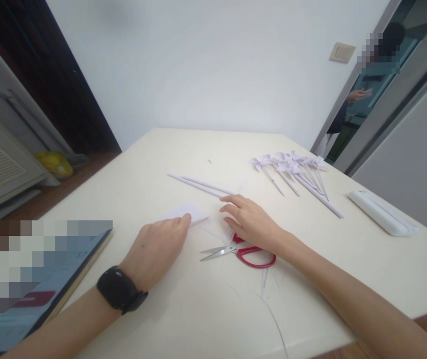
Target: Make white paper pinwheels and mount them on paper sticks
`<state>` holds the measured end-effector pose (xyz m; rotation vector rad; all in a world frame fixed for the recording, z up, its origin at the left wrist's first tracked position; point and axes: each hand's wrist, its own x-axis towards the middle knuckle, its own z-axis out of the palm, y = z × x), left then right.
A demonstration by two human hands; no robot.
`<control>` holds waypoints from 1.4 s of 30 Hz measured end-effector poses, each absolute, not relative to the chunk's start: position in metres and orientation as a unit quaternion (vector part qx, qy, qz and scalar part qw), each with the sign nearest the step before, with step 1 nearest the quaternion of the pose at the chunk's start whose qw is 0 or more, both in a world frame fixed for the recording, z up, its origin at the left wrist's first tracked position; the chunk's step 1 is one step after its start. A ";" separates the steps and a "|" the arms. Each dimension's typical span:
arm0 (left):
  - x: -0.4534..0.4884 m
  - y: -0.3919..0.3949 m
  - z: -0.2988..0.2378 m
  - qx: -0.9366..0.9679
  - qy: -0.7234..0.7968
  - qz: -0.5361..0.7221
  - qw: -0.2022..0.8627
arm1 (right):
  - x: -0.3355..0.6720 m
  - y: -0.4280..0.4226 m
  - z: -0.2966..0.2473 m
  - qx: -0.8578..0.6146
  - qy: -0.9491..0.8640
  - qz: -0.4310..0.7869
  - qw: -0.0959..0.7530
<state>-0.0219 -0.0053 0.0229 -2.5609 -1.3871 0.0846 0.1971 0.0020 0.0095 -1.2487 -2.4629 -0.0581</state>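
Note:
My left hand (164, 244), with a dark watch (118, 289) on its wrist, pinches a piece of white paper (193, 210) between thumb and fingers. The paper seems folded, its pointed edge toward the right. My right hand (250, 219) is open, fingers apart and slightly bent, just right of the paper. Under and in front of it lie red-handled scissors (256, 257) with parted blades, one handle partly hidden by the hand. Beyond both hands, two thin white paper sticks (202, 187) lie on the table, their near ends close to my right fingertips.
Several white paper pinwheels (291, 164) on sticks lie at the back right of the cream table (183, 309). A white long case (381, 212) lies near the right edge. A book (74, 279) is at the left. Thin wire (275, 319) and paper scraps lie in front. Another person (358, 94) shows through the doorway.

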 end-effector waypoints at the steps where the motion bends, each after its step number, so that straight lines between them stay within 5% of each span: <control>1: -0.022 -0.005 0.024 -0.872 -0.476 0.029 0.108 | 0.198 0.001 0.011 -0.443 -0.875 -0.019 0.192; 18: -0.036 0.014 0.031 -0.847 -0.525 -0.073 -0.036 | 0.191 -0.007 0.010 -0.412 -0.890 0.013 0.196; 33: -0.042 0.023 0.030 -0.842 -0.533 -0.088 0.015 | 0.191 -0.008 0.008 -0.403 -0.894 0.040 0.192; 38: -0.032 0.000 0.041 -0.798 -0.556 -0.207 0.105 | 0.189 -0.009 0.008 -0.406 -0.881 0.061 0.237; 42: -0.025 -0.017 0.048 -0.752 -0.557 -0.349 -0.056 | 0.187 -0.010 0.010 -0.403 -0.835 0.178 0.330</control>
